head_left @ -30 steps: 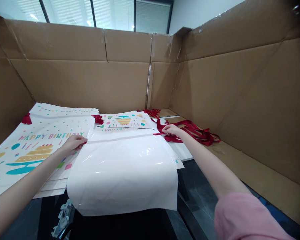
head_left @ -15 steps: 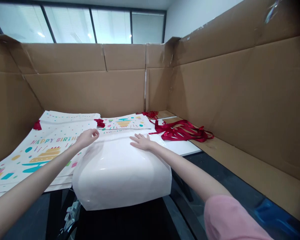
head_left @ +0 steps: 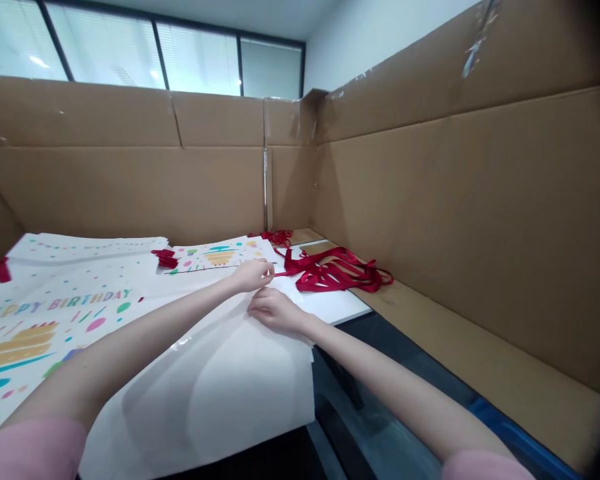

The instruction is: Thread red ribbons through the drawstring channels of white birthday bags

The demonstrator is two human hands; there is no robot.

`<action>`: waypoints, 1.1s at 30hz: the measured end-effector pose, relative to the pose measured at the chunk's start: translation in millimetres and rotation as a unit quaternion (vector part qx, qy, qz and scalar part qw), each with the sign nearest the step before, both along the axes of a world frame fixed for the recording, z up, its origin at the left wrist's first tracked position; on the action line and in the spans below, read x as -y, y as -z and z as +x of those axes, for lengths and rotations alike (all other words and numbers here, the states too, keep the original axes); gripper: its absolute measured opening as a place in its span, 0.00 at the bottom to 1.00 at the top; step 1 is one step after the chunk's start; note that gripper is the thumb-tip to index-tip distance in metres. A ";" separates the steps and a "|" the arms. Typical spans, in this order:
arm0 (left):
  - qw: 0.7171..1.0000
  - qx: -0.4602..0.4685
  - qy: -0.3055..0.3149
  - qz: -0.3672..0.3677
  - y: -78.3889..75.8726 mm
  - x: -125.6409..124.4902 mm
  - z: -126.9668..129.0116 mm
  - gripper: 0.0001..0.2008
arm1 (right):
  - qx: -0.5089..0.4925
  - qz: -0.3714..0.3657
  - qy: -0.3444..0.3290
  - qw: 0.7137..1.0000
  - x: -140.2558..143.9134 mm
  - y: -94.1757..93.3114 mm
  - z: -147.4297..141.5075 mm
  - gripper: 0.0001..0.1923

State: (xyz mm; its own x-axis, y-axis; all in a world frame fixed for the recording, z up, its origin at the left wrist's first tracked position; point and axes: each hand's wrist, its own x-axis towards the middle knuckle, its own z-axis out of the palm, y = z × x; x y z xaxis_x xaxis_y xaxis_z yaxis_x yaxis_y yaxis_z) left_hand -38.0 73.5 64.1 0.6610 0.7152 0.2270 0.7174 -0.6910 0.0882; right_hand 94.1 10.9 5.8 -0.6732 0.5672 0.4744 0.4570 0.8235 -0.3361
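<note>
My left hand (head_left: 254,275) reaches to the ribbons, its fingers closed at the end of a red ribbon (head_left: 281,274). Just below it, my right hand (head_left: 279,311) has its fingertips pressed together over a large white sheet (head_left: 250,380). Whether something thin lies between those fingertips cannot be seen. The white sheet bends down over the table's front edge. Behind my hands lies a sheet printed with a cake (head_left: 220,256). A stack of birthday-printed sheets (head_left: 80,280) spreads out at the left, with dark red ribbon bits (head_left: 165,258) on it.
Tangled red ribbons (head_left: 340,270) lie right of my hands, and a second red bundle (head_left: 277,237) sits farther back. Tall cardboard walls (head_left: 130,187) enclose the back and right. A dark table edge (head_left: 395,347) runs along the front right.
My left hand has moved right, across the white sheet, to the ribbon end. My right hand's spread fingers have drawn together. The view has turned right.
</note>
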 end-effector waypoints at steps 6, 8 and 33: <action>0.995 -0.012 0.099 -0.032 30.9 -19.2 60.0 0.12 | -0.032 0.062 0.127 0.989 -7.6 -11.0 104.5 0.06; 0.993 -0.014 0.114 -0.034 38.7 -22.6 72.9 0.13 | -0.010 0.059 0.220 0.974 -18.1 -13.1 140.9 0.06; 0.978 0.177 0.105 -0.031 41.0 -36.2 76.3 0.09 | 0.193 -0.045 0.413 0.889 -61.3 -26.5 264.6 0.10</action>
